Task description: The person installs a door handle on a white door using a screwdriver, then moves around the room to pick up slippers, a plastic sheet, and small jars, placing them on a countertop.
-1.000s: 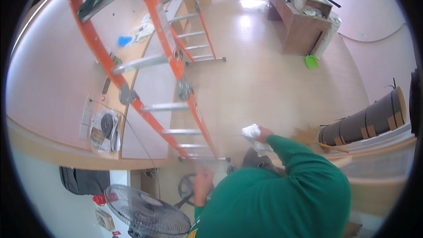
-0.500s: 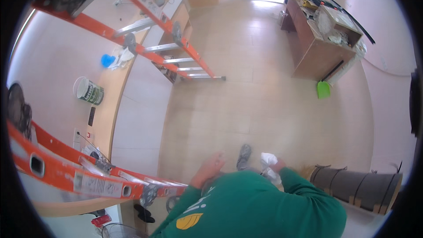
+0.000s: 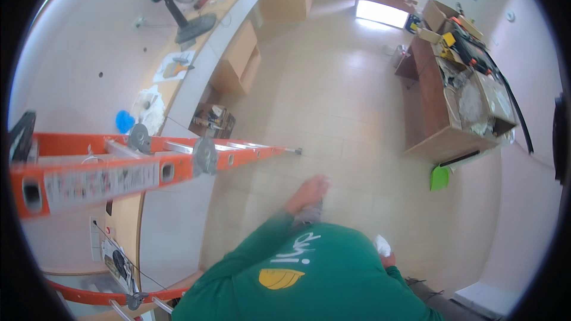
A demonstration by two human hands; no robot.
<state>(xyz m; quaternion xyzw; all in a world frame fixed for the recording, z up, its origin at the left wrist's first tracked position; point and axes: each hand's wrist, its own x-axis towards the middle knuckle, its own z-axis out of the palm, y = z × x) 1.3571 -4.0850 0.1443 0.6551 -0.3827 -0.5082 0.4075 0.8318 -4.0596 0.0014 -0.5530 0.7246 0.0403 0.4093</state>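
Note:
My left hand [image 3: 312,192] is in front of my body above the tiled floor, blurred, with its fingers loosely apart and nothing visible in it. Low at my right side, my right hand [image 3: 388,260] is closed on a crumpled white cloth [image 3: 382,244], which sticks out above the fingers. My green sleeves and shirt fill the lower part of the view. An orange ladder [image 3: 104,184] with grey hinges stands to my left, its far end reaching toward the middle of the floor. Neither hand touches it.
A long counter at left bears a fan [image 3: 193,27], a brush [image 3: 175,69] and a blue item [image 3: 125,121]. At right is a cluttered brown desk [image 3: 425,101], with a green dustpan [image 3: 439,178] below it. Farther back stands another table [image 3: 386,0]. A dark roll [image 3: 428,294] lies at lower right.
My view has shifted and turned. The ladder now lies lower across the left side. My left hand has swung forward, and my right hand has dropped back toward my side with the white cloth.

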